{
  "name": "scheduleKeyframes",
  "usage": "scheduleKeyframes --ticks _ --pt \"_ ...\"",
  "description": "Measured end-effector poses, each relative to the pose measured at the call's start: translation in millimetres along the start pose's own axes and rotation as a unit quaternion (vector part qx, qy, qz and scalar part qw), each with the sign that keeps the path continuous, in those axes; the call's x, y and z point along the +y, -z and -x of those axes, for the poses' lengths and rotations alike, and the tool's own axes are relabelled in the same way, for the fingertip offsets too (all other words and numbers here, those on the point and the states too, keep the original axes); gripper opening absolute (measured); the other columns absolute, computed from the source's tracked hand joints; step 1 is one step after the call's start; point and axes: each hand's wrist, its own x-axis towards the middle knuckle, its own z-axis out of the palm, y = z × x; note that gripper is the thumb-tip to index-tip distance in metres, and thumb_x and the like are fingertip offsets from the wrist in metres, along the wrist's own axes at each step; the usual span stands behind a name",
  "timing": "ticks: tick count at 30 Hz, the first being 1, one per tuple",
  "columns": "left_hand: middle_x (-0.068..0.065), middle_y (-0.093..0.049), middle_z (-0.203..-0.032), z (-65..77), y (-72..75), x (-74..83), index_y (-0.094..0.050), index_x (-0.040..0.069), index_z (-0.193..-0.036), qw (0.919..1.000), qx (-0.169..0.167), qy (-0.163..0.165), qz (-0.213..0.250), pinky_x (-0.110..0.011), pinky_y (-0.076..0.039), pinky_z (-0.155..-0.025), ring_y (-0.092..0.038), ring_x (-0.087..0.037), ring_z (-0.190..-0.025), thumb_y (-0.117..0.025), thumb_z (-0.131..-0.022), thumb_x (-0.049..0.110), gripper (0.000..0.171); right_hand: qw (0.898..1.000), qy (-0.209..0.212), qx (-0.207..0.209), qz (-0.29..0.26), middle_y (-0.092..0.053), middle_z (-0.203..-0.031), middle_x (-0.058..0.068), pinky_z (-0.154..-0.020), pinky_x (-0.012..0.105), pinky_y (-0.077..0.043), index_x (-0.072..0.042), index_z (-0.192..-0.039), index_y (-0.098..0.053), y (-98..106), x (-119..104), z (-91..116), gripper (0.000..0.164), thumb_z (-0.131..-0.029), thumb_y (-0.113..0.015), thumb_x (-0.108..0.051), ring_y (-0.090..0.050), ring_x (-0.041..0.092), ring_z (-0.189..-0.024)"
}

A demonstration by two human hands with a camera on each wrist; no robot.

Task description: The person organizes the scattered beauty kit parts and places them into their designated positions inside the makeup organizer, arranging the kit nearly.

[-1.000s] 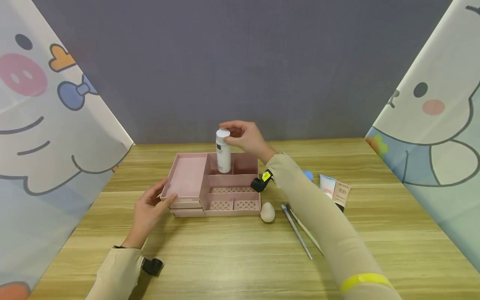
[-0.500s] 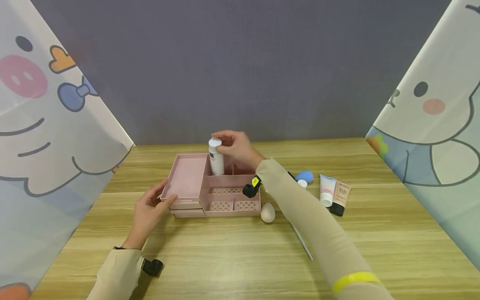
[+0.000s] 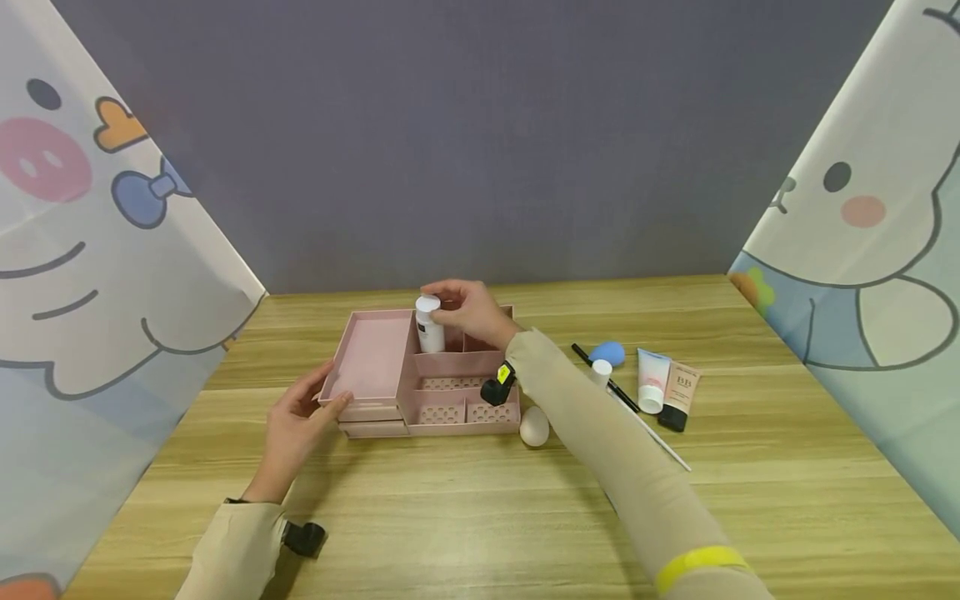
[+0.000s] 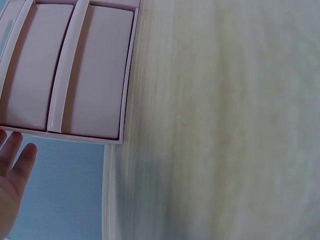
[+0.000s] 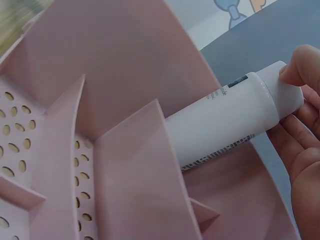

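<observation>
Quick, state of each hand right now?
Left hand: open, touching the pink organizer.
Right hand: closed, holding the white bottle by its cap.

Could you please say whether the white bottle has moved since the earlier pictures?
Yes, the bottle has gone lower into the pink organizer and left towards its tray.

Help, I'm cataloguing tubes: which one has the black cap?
The beige tube, on the right; the other tube, at its left, has a white cap.
</observation>
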Motion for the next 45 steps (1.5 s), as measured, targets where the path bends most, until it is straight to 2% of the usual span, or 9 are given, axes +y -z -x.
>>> scheduleKeyframes --ticks 10,17,21,25,32,39,45 --pt "-0.022 -0.056 -0.133 -1.1 0.1 1.6 -0.058 -0.010 -0.131 0.9998 -0.006 0.000 -0.017 -0.010 -0.049 -0.086 -0.058 0.007 -0.107 -0.073 -0.085 -0.010 0.049 1.000 -0.022 -0.012 -0.006 -0.066 -0.125 0.017 -0.088 0.028 -0.056 0.010 -0.127 -0.061 -5.2 6.5 2.3 0.040 -0.088 -0.067 0.009 -0.063 0.022 -0.113" --pt "-0.008 -0.058 -0.131 0.1 0.1 0.8 -0.055 -0.014 -0.132 1.0000 -0.006 -0.003 -0.004 -0.011 -0.049 -0.086 -0.058 0.004 -0.110 -0.072 -0.085 -0.011 0.050 0.999 -0.042 -0.017 -0.019 -0.062 -0.130 0.021 -0.090 0.030 -0.056 0.007 -0.130 -0.060 -7.2 4.0 3.4 0.041 -0.090 -0.066 0.010 -0.061 0.027 -0.118" --pt "-0.003 -0.058 -0.130 -0.1 -0.4 1.0 -0.056 -0.012 -0.132 1.0000 -0.005 -0.003 0.000 -0.010 -0.049 -0.086 -0.058 0.005 -0.110 -0.072 -0.085 -0.012 0.050 0.998 -0.048 -0.022 -0.031 -0.060 -0.133 0.020 -0.092 0.031 -0.055 0.006 -0.132 -0.058 -7.3 2.7 4.6 0.042 -0.091 -0.066 0.009 -0.059 0.027 -0.121" --pt "0.002 -0.059 -0.128 -0.5 -1.2 2.7 -0.057 -0.011 -0.131 1.0000 0.000 -0.004 0.007 -0.011 -0.050 -0.086 -0.059 0.005 -0.110 -0.071 -0.084 -0.014 0.049 0.998 -0.044 -0.022 -0.042 -0.060 -0.133 0.021 -0.092 0.032 -0.055 0.008 -0.132 -0.057 -7.7 2.6 4.9 0.042 -0.091 -0.066 0.010 -0.059 0.028 -0.121" --pt "-0.008 -0.061 -0.131 -1.1 -1.1 1.6 -0.058 -0.011 -0.130 0.9999 0.003 -0.006 0.013 -0.011 -0.051 -0.085 -0.060 0.002 -0.110 -0.071 -0.083 -0.015 0.049 0.998 -0.035 -0.017 -0.046 -0.061 -0.131 0.022 -0.092 0.032 -0.055 0.009 -0.132 -0.057 -9.2 3.2 3.9 0.043 -0.089 -0.067 0.011 -0.060 0.028 -0.119" --pt "0.005 -0.059 -0.128 0.0 0.1 1.3 -0.057 -0.012 -0.131 0.9999 -0.002 -0.009 0.014 -0.011 -0.050 -0.085 -0.059 0.003 -0.111 -0.071 -0.083 -0.015 0.050 0.999 -0.001 0.000 -0.035 -0.063 -0.129 0.020 -0.095 0.029 -0.053 0.007 -0.129 -0.060 -6.6 0.7 2.9 0.041 -0.089 -0.069 0.007 -0.061 0.026 -0.117" --pt "0.000 -0.060 -0.130 0.0 0.2 1.2 -0.058 -0.012 -0.131 0.9999 0.002 -0.009 0.006 -0.010 -0.050 -0.085 -0.058 0.005 -0.110 -0.071 -0.083 -0.015 0.049 0.999 0.023 0.015 -0.040 -0.065 -0.124 0.021 -0.100 0.027 -0.049 0.007 -0.128 -0.061 -0.5 -9.3 2.5 0.040 -0.088 -0.071 0.007 -0.061 0.030 -0.118"
